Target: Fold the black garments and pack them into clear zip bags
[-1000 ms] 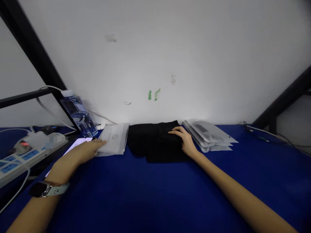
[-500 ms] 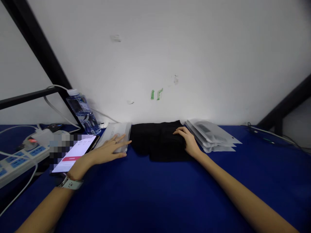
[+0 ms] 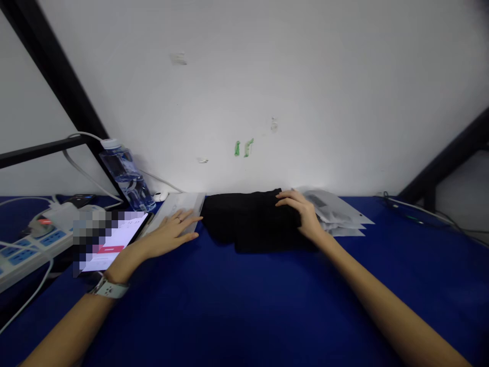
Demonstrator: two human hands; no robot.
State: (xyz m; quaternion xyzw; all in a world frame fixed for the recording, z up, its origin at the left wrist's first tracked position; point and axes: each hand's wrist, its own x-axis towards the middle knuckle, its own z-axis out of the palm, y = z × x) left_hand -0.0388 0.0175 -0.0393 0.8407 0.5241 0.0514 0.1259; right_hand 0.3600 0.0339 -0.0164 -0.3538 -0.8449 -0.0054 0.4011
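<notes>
Folded black cloth [image 3: 248, 221] lies on the blue tabletop against the wall. My left hand [image 3: 171, 234] rests palm down with fingers spread on a translucent white plastic bag [image 3: 187, 202], left of the cloth. On the cloth's right part sits my right hand [image 3: 301, 211], fingers stretched and slightly bent, holding nothing that I can see. Just beyond it is a pile of frosted plastic bags [image 3: 344, 214], partly covered by that hand.
A phone [image 3: 118, 239] with a lit screen lies at the left, beside a clear water bottle [image 3: 130, 178]. Farther left is a white power strip [image 3: 30, 255] with cables. A thin cable [image 3: 428, 211] runs along the back right. Black frame bars slant at both sides.
My right hand has slid right and slightly back along the cloth, covering more of the bag pile's left edge. My left hand stays on the white bag. The view has shifted slightly.
</notes>
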